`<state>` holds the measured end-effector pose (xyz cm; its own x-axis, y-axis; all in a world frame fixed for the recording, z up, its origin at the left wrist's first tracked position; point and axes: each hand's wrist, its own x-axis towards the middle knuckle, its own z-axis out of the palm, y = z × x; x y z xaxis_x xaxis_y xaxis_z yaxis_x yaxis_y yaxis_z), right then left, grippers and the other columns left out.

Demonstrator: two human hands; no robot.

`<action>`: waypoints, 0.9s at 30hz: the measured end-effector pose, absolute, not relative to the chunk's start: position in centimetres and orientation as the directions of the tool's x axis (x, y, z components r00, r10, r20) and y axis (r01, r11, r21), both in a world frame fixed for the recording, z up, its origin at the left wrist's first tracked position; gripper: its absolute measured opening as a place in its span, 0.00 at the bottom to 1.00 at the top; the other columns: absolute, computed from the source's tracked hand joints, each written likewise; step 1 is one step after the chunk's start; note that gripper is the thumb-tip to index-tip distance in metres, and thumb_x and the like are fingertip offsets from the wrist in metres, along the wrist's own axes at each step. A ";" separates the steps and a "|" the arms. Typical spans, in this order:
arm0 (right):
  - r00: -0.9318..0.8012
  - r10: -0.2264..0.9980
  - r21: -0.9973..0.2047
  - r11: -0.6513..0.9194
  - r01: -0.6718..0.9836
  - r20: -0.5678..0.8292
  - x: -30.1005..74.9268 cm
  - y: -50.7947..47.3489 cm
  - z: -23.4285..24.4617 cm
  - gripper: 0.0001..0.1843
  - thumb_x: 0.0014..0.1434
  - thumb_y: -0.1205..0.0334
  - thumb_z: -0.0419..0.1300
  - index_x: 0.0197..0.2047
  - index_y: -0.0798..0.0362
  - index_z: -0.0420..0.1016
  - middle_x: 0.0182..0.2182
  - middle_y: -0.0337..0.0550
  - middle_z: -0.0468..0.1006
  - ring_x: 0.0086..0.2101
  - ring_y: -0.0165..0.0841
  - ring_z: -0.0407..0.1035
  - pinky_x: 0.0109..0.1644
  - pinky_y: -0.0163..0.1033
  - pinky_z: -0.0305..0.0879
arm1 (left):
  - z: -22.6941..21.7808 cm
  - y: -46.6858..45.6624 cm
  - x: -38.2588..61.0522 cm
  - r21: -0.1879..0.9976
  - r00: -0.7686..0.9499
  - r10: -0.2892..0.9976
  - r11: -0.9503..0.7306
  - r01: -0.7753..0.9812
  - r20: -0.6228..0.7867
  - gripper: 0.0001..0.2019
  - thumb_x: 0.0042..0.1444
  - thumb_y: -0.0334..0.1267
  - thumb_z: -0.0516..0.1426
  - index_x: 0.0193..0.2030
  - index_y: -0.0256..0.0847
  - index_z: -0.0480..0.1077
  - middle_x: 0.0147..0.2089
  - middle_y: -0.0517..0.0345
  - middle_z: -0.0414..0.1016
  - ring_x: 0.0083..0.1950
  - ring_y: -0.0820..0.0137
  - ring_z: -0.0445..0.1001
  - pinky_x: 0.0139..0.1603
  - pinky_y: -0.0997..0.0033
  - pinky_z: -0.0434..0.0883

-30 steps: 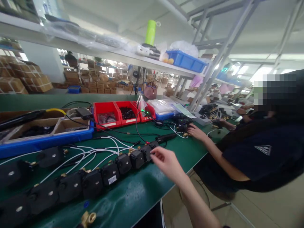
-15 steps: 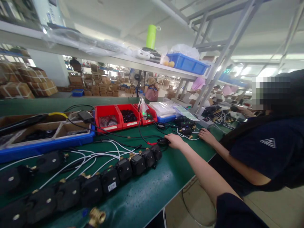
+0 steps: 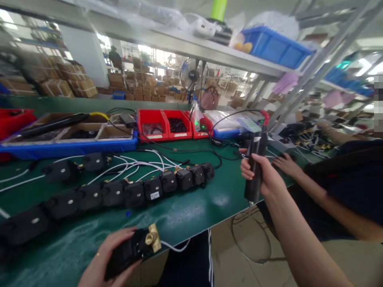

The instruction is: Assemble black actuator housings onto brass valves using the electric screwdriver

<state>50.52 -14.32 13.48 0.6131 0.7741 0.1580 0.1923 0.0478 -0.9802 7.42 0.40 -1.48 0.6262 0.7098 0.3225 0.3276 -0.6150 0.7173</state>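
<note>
Left grip [image 3: 97,261] is holding a black part [image 3: 124,255], right grip [image 3: 267,175] a tool [image 3: 253,190]; boxes [image 3: 82,86] are sitting far left, past the green counter [image 3: 179,213].

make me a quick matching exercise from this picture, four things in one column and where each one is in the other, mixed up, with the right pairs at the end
Things:
1. black tool
2. brass fitting
3. red bins
4. fan

Places:
A. standing beyond the table
B. gripped in the right hand
C. side by side on the table
D. at the end of the black box held in the left hand

Right pairs: 1-B, 2-D, 3-C, 4-A
</note>
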 end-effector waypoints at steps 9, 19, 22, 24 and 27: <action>0.545 0.834 -0.717 0.435 -0.545 0.091 38.6 -13.9 13.8 0.23 0.58 0.38 0.64 0.39 0.51 0.80 0.17 0.28 0.55 0.14 0.21 0.44 0.14 0.25 0.53 | 0.9 -0.6 6.4 0.673 0.469 0.801 -0.581 0.458 0.372 0.22 0.57 0.52 0.63 0.55 0.50 0.67 0.52 0.53 0.79 0.51 0.55 0.81 0.50 0.56 0.80; 0.500 0.828 -0.632 0.532 -0.563 0.253 30.5 -10.2 13.8 0.30 0.57 0.29 0.61 0.41 0.48 0.79 0.18 0.33 0.69 0.11 0.24 0.58 0.14 0.28 0.61 | -1.1 -0.8 9.6 0.613 0.462 0.788 -0.611 0.502 0.407 0.20 0.60 0.48 0.61 0.57 0.45 0.68 0.49 0.51 0.78 0.49 0.54 0.79 0.48 0.53 0.79; 0.444 0.871 -0.631 0.469 -0.618 0.211 29.5 -9.3 13.7 0.27 0.63 0.33 0.56 0.42 0.49 0.78 0.18 0.34 0.68 0.12 0.25 0.59 0.15 0.29 0.61 | -1.1 -0.9 9.6 0.653 0.507 0.780 -0.604 0.457 0.366 0.24 0.60 0.43 0.62 0.63 0.48 0.64 0.57 0.49 0.75 0.57 0.53 0.76 0.56 0.48 0.76; 0.403 0.900 -0.628 0.411 -0.661 0.166 29.1 -9.2 13.6 0.23 0.65 0.40 0.54 0.44 0.50 0.78 0.19 0.35 0.68 0.14 0.26 0.60 0.16 0.29 0.62 | -0.9 -1.1 9.1 0.689 0.525 0.778 -0.590 0.422 0.344 0.30 0.58 0.41 0.63 0.66 0.51 0.61 0.62 0.49 0.72 0.62 0.52 0.72 0.62 0.43 0.72; 0.369 0.921 -0.612 0.364 -0.702 0.125 28.6 -9.2 13.2 0.20 0.64 0.47 0.55 0.47 0.52 0.78 0.21 0.37 0.68 0.18 0.26 0.62 0.21 0.30 0.64 | -0.1 -1.7 8.2 0.769 0.522 0.808 -0.510 0.386 0.274 0.36 0.53 0.37 0.66 0.68 0.54 0.60 0.67 0.49 0.68 0.67 0.50 0.68 0.66 0.39 0.67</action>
